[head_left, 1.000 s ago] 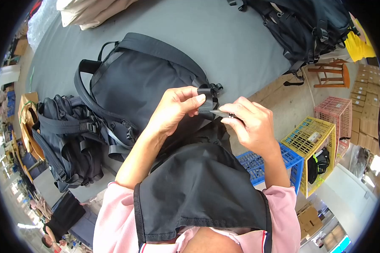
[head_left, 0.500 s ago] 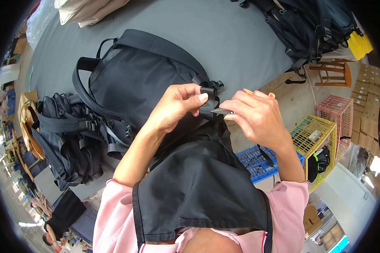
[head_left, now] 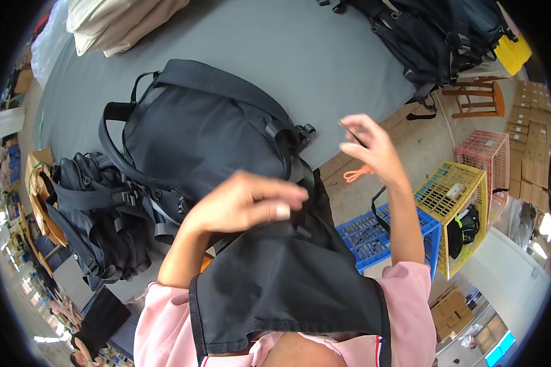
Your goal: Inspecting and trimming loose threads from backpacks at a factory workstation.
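A large black bag point(head_left: 196, 134) lies on the grey-covered table in front of me, with straps and buckles at its right end. My left hand point(head_left: 245, 205) is over its near right side, blurred, fingers stretched out and holding nothing. Off the bag's right end, my right hand point(head_left: 373, 150) is raised with bent fingers. Scissors with orange handle loops point(head_left: 358, 174) hang at its palm, their blades mostly hidden. A thin dark piece point(head_left: 353, 134) shows between its fingertips; whether it is a blade or a strip I cannot make out. A black apron point(head_left: 288, 275) covers my front.
Black backpacks stand at the left point(head_left: 104, 208) and far right point(head_left: 428, 43). A beige bag point(head_left: 122, 21) lies at the far left. Right of me are blue point(head_left: 373, 238), yellow point(head_left: 450, 189) and pink crates point(head_left: 487, 153), a wooden stool point(head_left: 477, 98) and stacked cartons point(head_left: 532, 134).
My left hand has let go of the black strap and moved down and nearer. My right hand has drawn the scissors away from the strap and lifted slightly, its handle loops now dangling.
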`<action>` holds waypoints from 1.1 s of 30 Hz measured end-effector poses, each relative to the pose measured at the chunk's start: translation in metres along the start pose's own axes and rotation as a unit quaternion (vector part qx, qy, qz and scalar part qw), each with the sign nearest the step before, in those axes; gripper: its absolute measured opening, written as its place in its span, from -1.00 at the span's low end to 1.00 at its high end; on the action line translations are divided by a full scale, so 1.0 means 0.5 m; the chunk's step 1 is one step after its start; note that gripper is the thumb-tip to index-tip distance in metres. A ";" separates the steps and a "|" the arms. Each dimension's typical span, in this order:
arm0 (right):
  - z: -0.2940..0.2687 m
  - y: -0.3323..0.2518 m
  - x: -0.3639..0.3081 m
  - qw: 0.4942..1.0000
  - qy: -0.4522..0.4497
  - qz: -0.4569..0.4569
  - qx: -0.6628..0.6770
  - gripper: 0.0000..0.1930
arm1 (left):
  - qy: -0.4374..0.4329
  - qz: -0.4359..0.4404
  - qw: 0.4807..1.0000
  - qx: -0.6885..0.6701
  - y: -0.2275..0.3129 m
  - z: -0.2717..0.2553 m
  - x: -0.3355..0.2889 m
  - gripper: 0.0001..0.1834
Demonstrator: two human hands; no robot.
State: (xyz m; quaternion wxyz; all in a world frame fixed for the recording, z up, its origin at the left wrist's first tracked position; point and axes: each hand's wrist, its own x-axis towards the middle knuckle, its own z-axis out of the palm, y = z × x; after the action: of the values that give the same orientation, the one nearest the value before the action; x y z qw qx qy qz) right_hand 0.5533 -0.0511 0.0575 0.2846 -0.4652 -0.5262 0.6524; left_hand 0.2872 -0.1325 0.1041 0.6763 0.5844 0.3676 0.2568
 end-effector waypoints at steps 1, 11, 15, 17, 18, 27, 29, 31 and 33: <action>0.009 0.020 0.031 0.999 -0.007 0.006 -0.036 -0.74 | 0.087 -0.061 0.990 -0.091 0.010 -0.009 0.019 -0.74; 0.060 0.077 0.184 0.964 -0.199 0.173 0.032 -0.72 | 0.420 -0.220 0.836 0.276 -0.105 -0.093 0.124 -0.53; 0.036 -0.042 0.095 0.969 -0.201 0.126 0.074 -0.68 | 0.434 -0.028 0.867 -0.242 -0.021 -0.085 0.117 -0.65; 0.072 -0.091 0.057 0.972 -0.167 0.080 0.145 -0.68 | 0.422 -0.016 0.862 -0.280 0.018 -0.088 0.100 -0.61; 0.095 -0.099 0.047 0.973 -0.140 0.052 0.178 -0.74 | 0.429 -0.008 0.860 -0.278 0.023 -0.088 0.087 -0.61; 0.268 -0.128 -0.033 0.980 -0.031 -0.079 0.181 -0.72 | 0.482 0.184 0.852 0.086 0.056 0.057 -0.057 -0.40; 0.271 -0.127 -0.037 0.980 -0.025 -0.106 0.169 -0.71 | 0.403 0.111 0.905 -0.083 0.056 0.056 -0.063 -0.36; 0.270 -0.130 -0.044 0.988 -0.038 -0.115 0.099 -0.75 | 0.391 0.119 0.900 -0.150 0.049 0.064 -0.064 -0.32; 0.262 -0.145 -0.055 0.991 -0.023 -0.092 0.098 -0.82 | 0.375 0.131 0.896 -0.198 0.051 0.069 -0.063 -0.29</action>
State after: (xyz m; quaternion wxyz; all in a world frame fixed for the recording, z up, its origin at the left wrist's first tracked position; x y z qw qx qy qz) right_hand 0.4372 -0.1092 0.1366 0.3756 -0.3694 -0.5066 0.6825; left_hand 0.2979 -0.1728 0.1368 0.5497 0.3417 0.4559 0.6109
